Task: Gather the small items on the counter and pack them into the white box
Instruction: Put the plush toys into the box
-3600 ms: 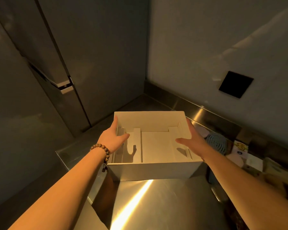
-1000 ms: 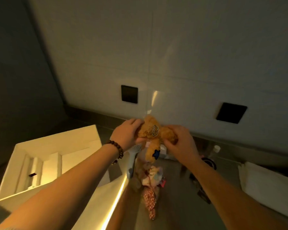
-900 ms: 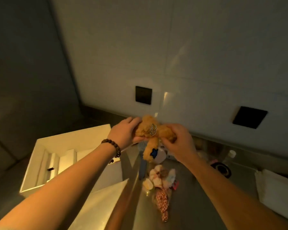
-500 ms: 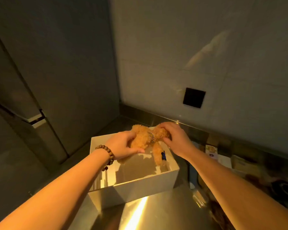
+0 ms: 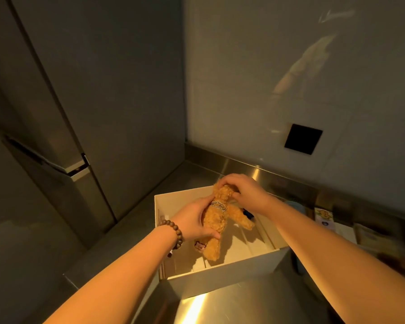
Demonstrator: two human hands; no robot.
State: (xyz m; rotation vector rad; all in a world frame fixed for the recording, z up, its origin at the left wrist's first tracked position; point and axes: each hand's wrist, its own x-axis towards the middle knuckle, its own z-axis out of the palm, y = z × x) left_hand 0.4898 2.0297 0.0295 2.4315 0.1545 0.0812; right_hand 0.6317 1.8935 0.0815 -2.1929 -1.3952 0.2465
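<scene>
1. Tall grey cabinet doors (image 5: pixel 84 94) are standing left of the white box, running up the left side of the frame; a metal handle (image 5: pixel 76 168) is sticking out from them.
2. Left hand (image 5: pixel 192 222), bead bracelet (image 5: pixel 174 233) on the wrist, is reaching over the left part of the white box; grip is wrapping the plush toy's body, thumb lying across the lower torso.
3. White box (image 5: pixel 222 280) is sitting open on the steel table (image 5: pixel 243 302), near the back corner where the doors meet the wall. Cardboard dividers (image 5: pixel 253 244) are showing inside along the floor of the box.
4. Plush toy (image 5: pixel 216 226), golden-brown and fuzzy, is hanging over the box opening, between both hands, head end up and tilted toward the box's far-right corner. A printed band (image 5: pixel 218 206) is running round its middle. One leg is pointing down toward the near wall of the box, another limb is sticking out toward the right wall. Can't tell whether the lower leg is touching the box floor.
5. Right hand (image 5: pixel 246 191) is coming in over the far-right corner of the box; grip is pinching the toy's upper end, fingers curling over the top.
6. Right of the box, small cartons (image 5: pixel 324 217) are lying on the table, dim and blurred; a black square plate (image 5: pixel 303 139) is sitting on the wall above them.
</scene>
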